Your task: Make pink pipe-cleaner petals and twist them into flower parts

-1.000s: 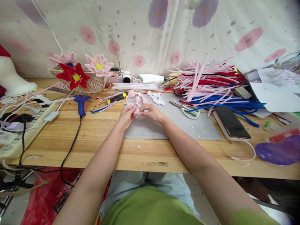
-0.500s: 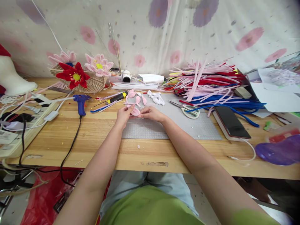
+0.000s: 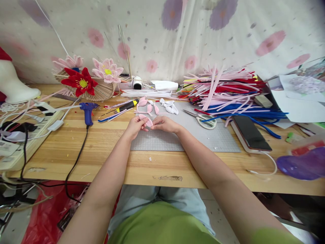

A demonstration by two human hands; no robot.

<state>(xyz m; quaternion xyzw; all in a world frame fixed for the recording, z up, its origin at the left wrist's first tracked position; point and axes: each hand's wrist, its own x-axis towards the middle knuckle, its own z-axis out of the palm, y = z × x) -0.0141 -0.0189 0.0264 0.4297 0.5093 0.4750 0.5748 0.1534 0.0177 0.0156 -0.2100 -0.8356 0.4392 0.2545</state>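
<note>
A pale pink fuzzy petal (image 3: 146, 121), looking like bent pipe cleaner, is pinched between my two hands over the grey cutting mat (image 3: 162, 140). My left hand (image 3: 135, 127) grips its left side with thumb and fingers. At the petal's right end, the fingertips of my right hand (image 3: 164, 124) press together on it. Just beyond the hands lie several finished-looking pink petals (image 3: 149, 107) and a small group of white petals (image 3: 169, 106). Scissors (image 3: 203, 119) with pale handles rest on the mat to the right of my right hand.
A blue glue gun (image 3: 88, 112) and a power strip (image 3: 30, 135) are at left. A yellow-black utility knife (image 3: 127, 106) lies behind my left hand. Pipe cleaners (image 3: 223, 86) are heaped at back right, near a phone (image 3: 250, 132). Fuzzy flowers (image 3: 82, 83) stand at back left.
The pink petal has been turned and tilted between my fingers, and its broad face shows more now. My left hand has shifted slightly left; the items on the table have stayed put.
</note>
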